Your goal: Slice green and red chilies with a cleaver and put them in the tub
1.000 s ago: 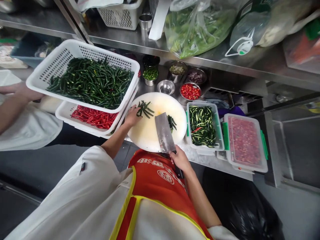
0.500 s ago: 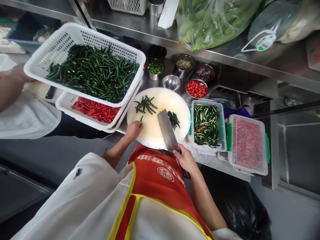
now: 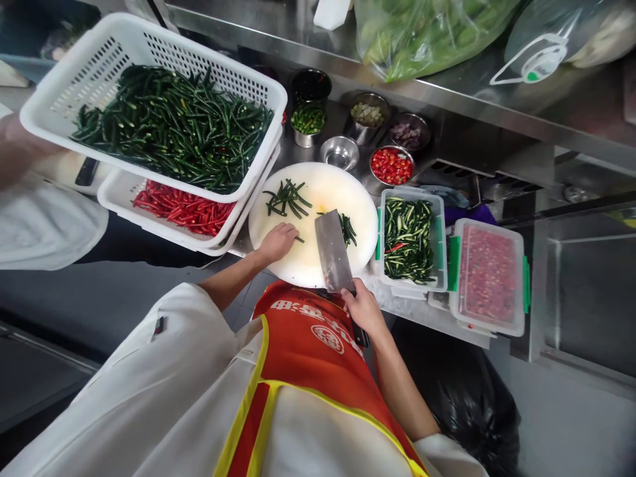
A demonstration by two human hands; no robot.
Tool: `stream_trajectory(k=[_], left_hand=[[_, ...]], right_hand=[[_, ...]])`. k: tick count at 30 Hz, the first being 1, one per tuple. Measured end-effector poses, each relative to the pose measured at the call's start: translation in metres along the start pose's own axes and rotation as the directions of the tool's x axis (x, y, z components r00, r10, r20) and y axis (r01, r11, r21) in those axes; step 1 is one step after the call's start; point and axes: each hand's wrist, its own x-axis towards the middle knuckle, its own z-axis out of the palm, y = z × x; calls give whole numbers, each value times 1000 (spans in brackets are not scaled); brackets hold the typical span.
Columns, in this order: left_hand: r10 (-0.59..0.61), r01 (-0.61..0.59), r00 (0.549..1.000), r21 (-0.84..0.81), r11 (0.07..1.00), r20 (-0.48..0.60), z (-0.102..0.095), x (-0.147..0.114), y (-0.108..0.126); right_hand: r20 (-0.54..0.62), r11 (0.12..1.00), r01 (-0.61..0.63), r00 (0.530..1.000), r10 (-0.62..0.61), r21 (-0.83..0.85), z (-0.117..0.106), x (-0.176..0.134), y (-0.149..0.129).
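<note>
A round white cutting board (image 3: 303,265) lies in front of me. My left hand (image 3: 278,244) is low over its left side, fingers closed on one green chili (image 3: 299,239), whose end sticks out to the right. My right hand (image 3: 365,307) grips the handle of a cleaver (image 3: 334,253), its broad blade slanting over the board to the right of the chili. Partly hidden behind the blade is a small heap of green chilies (image 3: 348,230). Another loose bunch of green chilies (image 3: 288,197) rests at the board's upper left.
White baskets of green chilies (image 3: 179,132) and red chilies (image 3: 183,209) stand left. Right are a tub of cut green chilies (image 3: 408,238) and a lidded pink-filled tub (image 3: 489,278). Metal bowls (image 3: 339,154) line the back. Another person's arm (image 3: 24,152) is far left.
My left hand has moved right and farther over the board, with the chili under its fingertips. The cleaver blade has turned to show more of its flat side.
</note>
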Motion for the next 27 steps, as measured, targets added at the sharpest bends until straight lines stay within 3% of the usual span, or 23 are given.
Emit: stream_trajectory(k=[4, 10, 16, 27], left_hand=[[0, -3, 1000, -91, 996, -26, 17, 7, 15], [133, -144, 988, -168, 975, -74, 30, -10, 0], [152, -166, 984, -158, 973, -96, 29, -9, -10], [151, -160, 987, -194, 968, -63, 24, -6, -11]], right_hand=[[-23, 998, 5, 1000, -6, -55, 4, 0, 0], [-55, 939, -48, 998, 31, -340, 1, -1, -10], [76, 830, 97, 995, -65, -549, -16, -8, -23], [221, 713, 241, 968, -122, -659, -36, 0, -41]])
